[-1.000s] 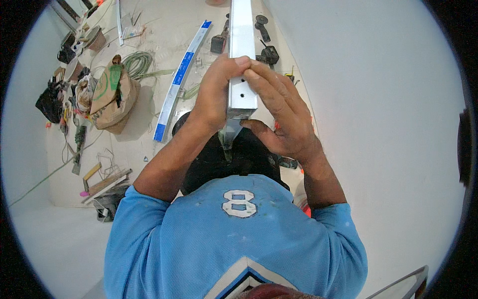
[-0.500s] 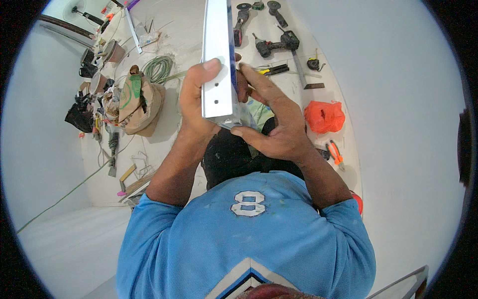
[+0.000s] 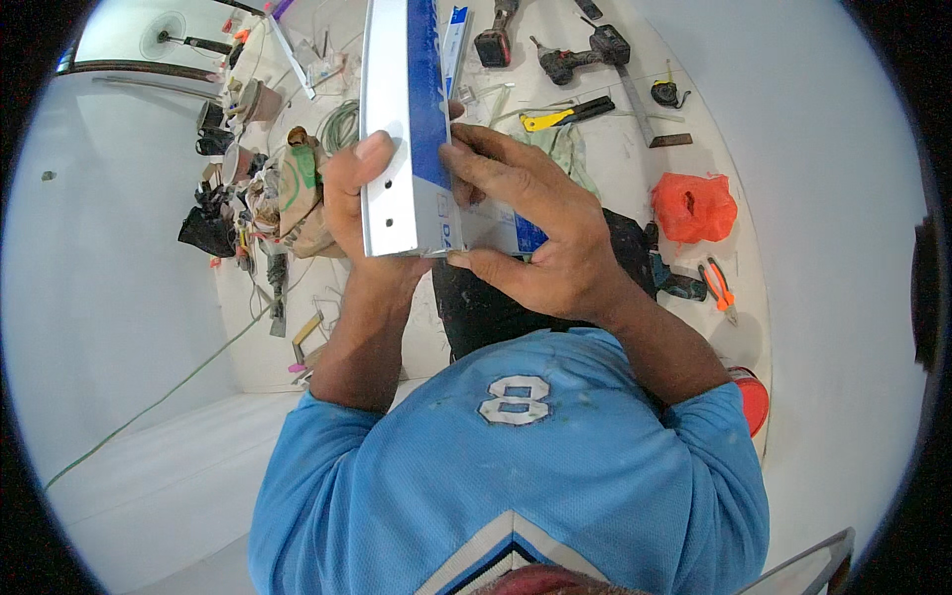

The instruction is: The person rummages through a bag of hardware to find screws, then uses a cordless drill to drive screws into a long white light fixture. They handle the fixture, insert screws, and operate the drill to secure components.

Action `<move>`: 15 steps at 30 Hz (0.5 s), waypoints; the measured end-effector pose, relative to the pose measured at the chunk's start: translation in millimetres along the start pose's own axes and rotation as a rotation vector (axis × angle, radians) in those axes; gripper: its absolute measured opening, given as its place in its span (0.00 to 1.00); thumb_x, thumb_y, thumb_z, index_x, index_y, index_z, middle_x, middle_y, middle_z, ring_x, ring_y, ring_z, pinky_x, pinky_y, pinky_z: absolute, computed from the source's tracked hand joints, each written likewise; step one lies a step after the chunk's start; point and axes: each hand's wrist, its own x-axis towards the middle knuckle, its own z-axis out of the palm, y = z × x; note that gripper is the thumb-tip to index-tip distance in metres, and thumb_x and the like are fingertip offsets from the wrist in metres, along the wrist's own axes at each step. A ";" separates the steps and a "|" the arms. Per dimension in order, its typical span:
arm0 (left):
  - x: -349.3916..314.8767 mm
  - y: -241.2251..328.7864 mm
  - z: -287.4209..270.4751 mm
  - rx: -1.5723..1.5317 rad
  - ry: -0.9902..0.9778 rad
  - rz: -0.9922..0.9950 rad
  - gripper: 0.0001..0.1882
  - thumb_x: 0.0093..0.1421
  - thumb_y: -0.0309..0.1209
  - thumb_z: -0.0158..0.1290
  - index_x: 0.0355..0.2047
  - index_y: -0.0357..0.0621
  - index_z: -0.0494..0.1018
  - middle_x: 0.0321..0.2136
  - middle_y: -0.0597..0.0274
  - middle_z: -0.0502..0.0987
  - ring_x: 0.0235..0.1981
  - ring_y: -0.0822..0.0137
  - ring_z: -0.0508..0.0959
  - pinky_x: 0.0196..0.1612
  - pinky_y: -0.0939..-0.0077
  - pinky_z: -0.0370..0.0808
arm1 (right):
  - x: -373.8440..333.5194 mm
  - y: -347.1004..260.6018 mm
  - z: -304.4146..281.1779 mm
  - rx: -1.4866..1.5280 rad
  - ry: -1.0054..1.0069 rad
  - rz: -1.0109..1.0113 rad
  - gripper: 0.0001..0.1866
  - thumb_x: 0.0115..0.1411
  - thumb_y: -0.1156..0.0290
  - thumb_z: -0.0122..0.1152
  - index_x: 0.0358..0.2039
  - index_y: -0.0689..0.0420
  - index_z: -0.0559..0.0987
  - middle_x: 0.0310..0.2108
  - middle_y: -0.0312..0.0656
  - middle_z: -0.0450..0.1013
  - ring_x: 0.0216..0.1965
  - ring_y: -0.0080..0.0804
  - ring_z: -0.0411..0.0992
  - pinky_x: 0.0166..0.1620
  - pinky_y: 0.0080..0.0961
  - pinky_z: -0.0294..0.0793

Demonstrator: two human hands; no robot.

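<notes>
A long white metal profile (image 3: 390, 119) stands nearly upright before my chest, with two small dark holes near its lower end. Blue-and-white printed film covers its right side. My left hand (image 3: 349, 203) is wrapped round the left edge, thumb pressed on the white face and the other fingers hidden behind. From the right, my right hand (image 3: 555, 233) grips the lower end, its thumb under the bottom edge and its fingers against the filmed side.
A cordless drill (image 3: 585, 55), yellow-and-black hand tool (image 3: 565, 115), square (image 3: 635, 104), tape measure (image 3: 667, 93), red plastic bag (image 3: 694, 206) and orange-handled pliers (image 3: 718, 288) lie right. Sacks (image 3: 300, 198), buckets (image 3: 260, 101) and coiled green hose (image 3: 339, 129) crowd the left, beside a wall.
The profile has turned in my hands, so much more of its blue filmed side shows. It has shifted left in view with my left hand; the surroundings have slid right.
</notes>
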 end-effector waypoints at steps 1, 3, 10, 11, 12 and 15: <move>0.5 0.2 2.5 0.027 0.015 0.001 0.43 0.63 0.55 0.51 0.64 0.27 0.71 0.47 0.40 0.83 0.33 0.59 0.85 0.33 0.70 0.84 | -0.6 0.3 -0.8 0.005 0.004 0.002 0.44 0.49 0.76 0.82 0.69 0.59 0.75 0.70 0.57 0.69 0.70 0.52 0.70 0.69 0.43 0.73; 0.2 2.2 8.9 0.083 0.046 0.005 0.45 0.62 0.57 0.51 0.64 0.27 0.70 0.48 0.39 0.82 0.33 0.59 0.85 0.33 0.71 0.83 | -0.8 2.5 -1.7 0.016 0.007 -0.003 0.44 0.48 0.74 0.82 0.68 0.57 0.76 0.68 0.58 0.70 0.69 0.53 0.70 0.69 0.44 0.73; -1.0 4.2 0.1 0.023 -0.009 -0.007 0.44 0.61 0.56 0.51 0.63 0.27 0.71 0.47 0.41 0.82 0.33 0.58 0.84 0.33 0.69 0.82 | 3.9 5.7 -2.9 0.030 0.009 -0.035 0.45 0.45 0.69 0.85 0.66 0.54 0.78 0.65 0.58 0.72 0.66 0.57 0.72 0.66 0.47 0.74; -1.6 5.0 3.2 0.013 -0.005 -0.014 0.42 0.61 0.54 0.51 0.62 0.27 0.72 0.46 0.42 0.82 0.32 0.58 0.84 0.33 0.67 0.82 | 4.5 6.0 -2.7 0.016 0.013 -0.043 0.45 0.45 0.69 0.85 0.66 0.55 0.78 0.65 0.58 0.72 0.65 0.57 0.73 0.66 0.47 0.74; -2.6 4.7 6.4 0.001 0.000 -0.022 0.40 0.61 0.52 0.51 0.61 0.28 0.72 0.44 0.44 0.82 0.31 0.58 0.83 0.34 0.65 0.81 | 4.7 6.8 -4.2 0.022 0.014 -0.047 0.45 0.45 0.69 0.85 0.66 0.55 0.78 0.65 0.58 0.72 0.65 0.57 0.73 0.66 0.47 0.74; -3.2 3.8 13.2 -0.113 0.036 -0.046 0.41 0.61 0.53 0.52 0.63 0.27 0.71 0.45 0.44 0.82 0.32 0.58 0.84 0.34 0.65 0.82 | 5.2 8.0 -5.7 0.049 0.023 -0.043 0.45 0.44 0.69 0.86 0.65 0.55 0.78 0.65 0.57 0.73 0.64 0.56 0.74 0.65 0.47 0.75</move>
